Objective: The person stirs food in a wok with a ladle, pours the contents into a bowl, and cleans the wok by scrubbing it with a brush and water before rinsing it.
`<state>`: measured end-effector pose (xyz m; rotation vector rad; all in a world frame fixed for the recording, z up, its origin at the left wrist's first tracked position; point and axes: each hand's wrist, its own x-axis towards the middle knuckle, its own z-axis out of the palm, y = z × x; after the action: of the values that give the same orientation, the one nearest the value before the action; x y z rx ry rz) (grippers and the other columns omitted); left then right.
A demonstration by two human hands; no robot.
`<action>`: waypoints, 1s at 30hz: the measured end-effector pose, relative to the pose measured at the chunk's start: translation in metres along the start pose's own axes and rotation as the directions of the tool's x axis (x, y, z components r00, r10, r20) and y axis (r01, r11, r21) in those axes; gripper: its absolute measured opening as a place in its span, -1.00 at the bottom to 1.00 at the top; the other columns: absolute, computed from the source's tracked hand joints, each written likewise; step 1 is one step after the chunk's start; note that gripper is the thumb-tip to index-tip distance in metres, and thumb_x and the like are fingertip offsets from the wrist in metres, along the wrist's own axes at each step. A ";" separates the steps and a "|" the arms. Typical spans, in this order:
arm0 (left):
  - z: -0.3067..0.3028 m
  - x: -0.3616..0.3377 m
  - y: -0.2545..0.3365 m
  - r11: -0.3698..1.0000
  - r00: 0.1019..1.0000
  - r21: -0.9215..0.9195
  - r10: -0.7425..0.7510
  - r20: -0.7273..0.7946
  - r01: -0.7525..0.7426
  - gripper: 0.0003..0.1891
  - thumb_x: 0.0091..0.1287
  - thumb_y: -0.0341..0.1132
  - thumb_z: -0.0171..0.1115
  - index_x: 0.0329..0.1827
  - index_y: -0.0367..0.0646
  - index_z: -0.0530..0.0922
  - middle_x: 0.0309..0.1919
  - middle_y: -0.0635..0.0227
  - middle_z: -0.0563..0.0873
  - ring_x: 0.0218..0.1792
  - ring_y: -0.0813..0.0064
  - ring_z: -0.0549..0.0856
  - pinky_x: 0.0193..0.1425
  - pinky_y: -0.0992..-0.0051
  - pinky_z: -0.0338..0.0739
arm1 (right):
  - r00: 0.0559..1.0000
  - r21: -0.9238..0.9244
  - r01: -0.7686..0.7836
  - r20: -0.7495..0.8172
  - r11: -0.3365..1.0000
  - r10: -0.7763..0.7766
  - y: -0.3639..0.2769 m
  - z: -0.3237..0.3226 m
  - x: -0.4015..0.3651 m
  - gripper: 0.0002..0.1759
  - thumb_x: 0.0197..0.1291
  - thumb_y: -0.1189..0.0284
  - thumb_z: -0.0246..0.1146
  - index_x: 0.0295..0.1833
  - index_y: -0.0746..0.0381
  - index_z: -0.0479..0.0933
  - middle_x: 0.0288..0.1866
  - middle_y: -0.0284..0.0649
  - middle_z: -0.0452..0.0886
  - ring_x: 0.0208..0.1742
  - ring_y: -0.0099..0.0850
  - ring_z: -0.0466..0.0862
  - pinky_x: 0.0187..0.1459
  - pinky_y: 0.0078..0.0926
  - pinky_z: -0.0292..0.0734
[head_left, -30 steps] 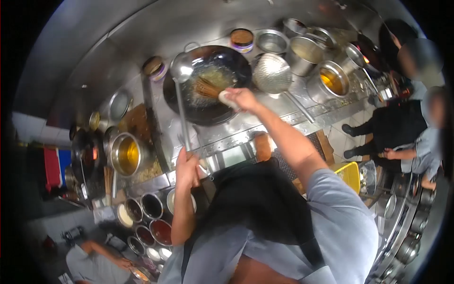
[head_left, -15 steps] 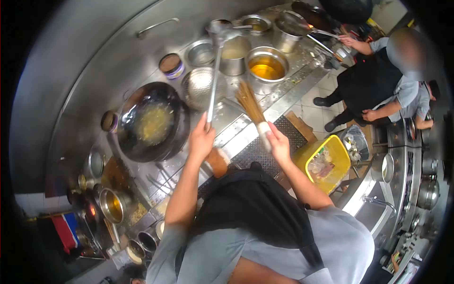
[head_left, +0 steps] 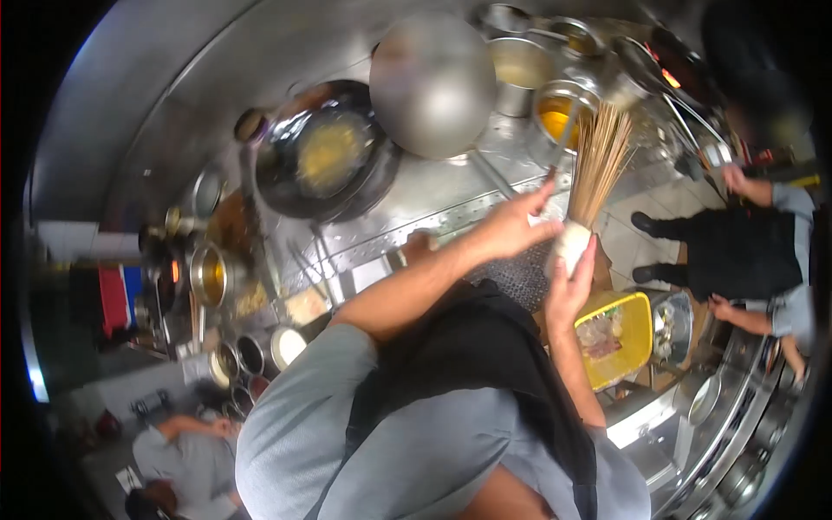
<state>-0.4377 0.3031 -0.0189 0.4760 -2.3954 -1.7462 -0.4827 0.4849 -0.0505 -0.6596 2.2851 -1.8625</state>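
My right hand (head_left: 572, 290) is closed around the white-wrapped handle of a bamboo wok brush (head_left: 598, 169), whose bristles point up and fan out. Close beside it, my left hand (head_left: 524, 224) has its thumb reaching to the brush's white grip. A thin metal handle, likely that of a ladle (head_left: 568, 134), rises blurred from the left fingers in front of a pot of orange-yellow oil (head_left: 555, 121); its far end cannot be made out. To the left sits a black wok (head_left: 381, 178) with yellowish liquid in it.
A round metal pan (head_left: 433, 91), blurred, lies on the steel counter (head_left: 407, 195) behind my left arm. More pots (head_left: 520, 74) stand at the back. A yellow bin (head_left: 637, 334) with scraps is below right. A co-worker (head_left: 745, 251) stands at right, another person (head_left: 191, 459) lower left.
My left hand has swung right, bringing its thin handle from over the counter to beside the brush. The brush now stands more upright. The whole view has shifted.
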 end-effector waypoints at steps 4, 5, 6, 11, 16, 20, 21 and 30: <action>-0.047 -0.075 -0.004 0.968 0.934 -0.243 -0.034 -0.355 -0.057 0.18 0.05 -0.39 0.61 0.64 -0.24 -0.10 0.28 0.07 0.46 0.25 0.30 0.54 0.33 0.36 0.48 | 0.756 0.050 0.466 0.497 0.884 -0.426 -0.051 0.068 -0.004 -0.47 0.29 0.54 0.25 0.36 0.46 0.41 0.40 0.20 0.45 0.48 0.02 0.43 0.45 -0.20 0.29; -0.072 -0.089 -0.022 0.945 0.892 -0.327 -0.139 -0.431 -0.011 0.13 0.02 -0.39 0.62 0.59 -0.21 -0.02 0.23 0.06 0.49 0.20 0.30 0.58 0.22 0.37 0.55 | 0.740 0.148 0.383 0.541 0.912 -0.399 -0.056 0.090 -0.003 -0.50 0.29 0.53 0.24 0.34 0.44 0.45 0.38 0.18 0.48 0.45 0.01 0.46 0.44 -0.22 0.31; -0.100 -0.106 -0.020 0.987 0.795 -0.131 -0.151 -0.588 0.090 0.00 -0.01 -0.38 0.62 0.46 -0.18 0.13 0.13 0.08 0.56 0.09 0.29 0.64 0.16 0.37 0.59 | 0.722 0.236 0.283 0.586 0.930 -0.369 -0.061 0.114 -0.006 -0.53 0.30 0.52 0.23 0.31 0.42 0.48 0.37 0.16 0.50 0.42 0.00 0.49 0.43 -0.23 0.32; -0.261 -0.204 -0.083 0.907 0.738 0.281 -0.047 -0.673 0.314 -0.32 0.06 -0.22 0.56 0.27 -0.19 0.52 0.04 0.07 0.68 0.05 0.17 0.71 0.18 0.29 0.58 | 0.653 0.165 0.390 0.645 0.906 -0.398 -0.076 0.231 -0.032 -0.48 0.22 0.52 0.29 0.31 0.42 0.48 0.26 0.09 0.59 0.32 -0.02 0.56 0.36 -0.22 0.41; -0.355 -0.221 -0.082 0.677 0.803 0.457 -0.369 -0.468 0.577 -0.36 0.09 -0.17 0.45 0.30 -0.06 0.59 -0.01 -0.05 0.74 0.02 0.02 0.74 0.15 0.23 0.60 | 0.426 0.129 0.651 0.753 0.748 -0.501 -0.070 0.349 -0.072 -0.54 0.10 0.43 0.34 0.14 0.36 0.60 0.07 -0.01 0.68 0.12 -0.07 0.63 0.19 -0.16 0.52; -0.374 -0.179 -0.132 0.695 0.927 0.618 -0.329 -0.183 0.368 -0.40 0.03 -0.13 0.45 0.24 0.10 0.62 -0.04 0.05 0.77 -0.05 0.01 0.77 0.06 0.18 0.64 | 0.366 -0.097 0.718 0.895 0.689 -0.256 -0.059 0.395 -0.084 -0.79 0.11 0.36 0.22 -0.30 0.24 0.69 -0.11 -0.08 0.73 0.00 -0.15 0.67 0.16 -0.21 0.50; -0.386 -0.153 -0.148 0.626 0.916 0.686 -0.367 -0.161 0.371 -0.41 0.04 -0.11 0.44 0.23 0.11 0.63 -0.05 0.06 0.78 -0.06 0.01 0.77 0.06 0.18 0.65 | 0.368 -0.137 0.734 0.904 0.665 -0.220 -0.064 0.395 -0.086 -0.77 0.12 0.34 0.21 -0.30 0.23 0.71 -0.13 -0.08 0.74 0.00 -0.15 0.68 0.15 -0.19 0.50; -0.356 -0.156 -0.153 0.565 0.923 0.731 -0.276 -0.268 0.382 -0.23 -0.04 -0.13 0.42 0.40 0.25 0.53 0.04 0.07 0.75 0.03 0.08 0.75 0.16 0.22 0.61 | 0.265 -0.249 0.739 0.962 0.626 0.070 -0.075 0.425 -0.083 -0.71 0.19 0.32 0.15 -0.33 0.20 0.75 -0.23 -0.02 0.78 -0.16 -0.12 0.80 0.01 -0.10 0.61</action>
<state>-0.1599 -0.0083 -0.0395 1.1588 -3.0055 -0.5740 -0.2360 0.1235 -0.0938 -1.9109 1.8399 -0.1502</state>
